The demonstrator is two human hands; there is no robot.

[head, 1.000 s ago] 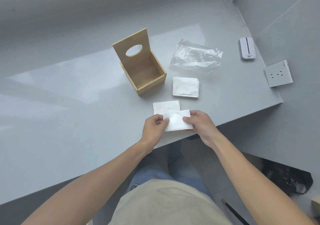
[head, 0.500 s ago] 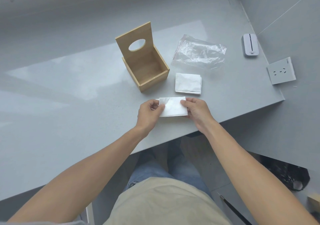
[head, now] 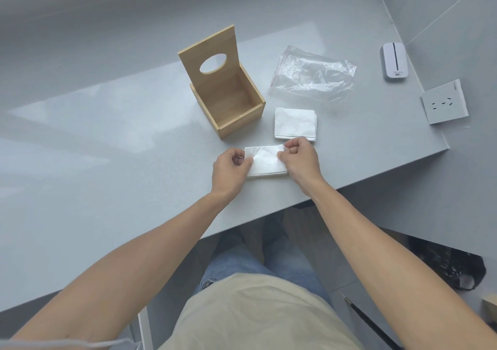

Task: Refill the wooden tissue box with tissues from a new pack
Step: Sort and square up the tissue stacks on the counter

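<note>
The main risk is that the thin tissues (head: 265,161) slide apart or crumple if the fingers pinch only the top sheets, and then the bundle would not go neatly into the wooden box (head: 226,99), which stands open and empty just behind it on the desk (head: 107,140). The left hand (head: 230,170) pinches the left edge and the right hand (head: 301,158) pinches the right edge, both closed on the tissues, with the forearms reaching forward. A second stack (head: 295,122) lies beside the box, near the empty plastic bag (head: 312,76)

Left hand (head: 231,167) and right hand (head: 300,158) pinch a folded tissue (head: 265,161) (flat on table (head: 107,145)).
</note>
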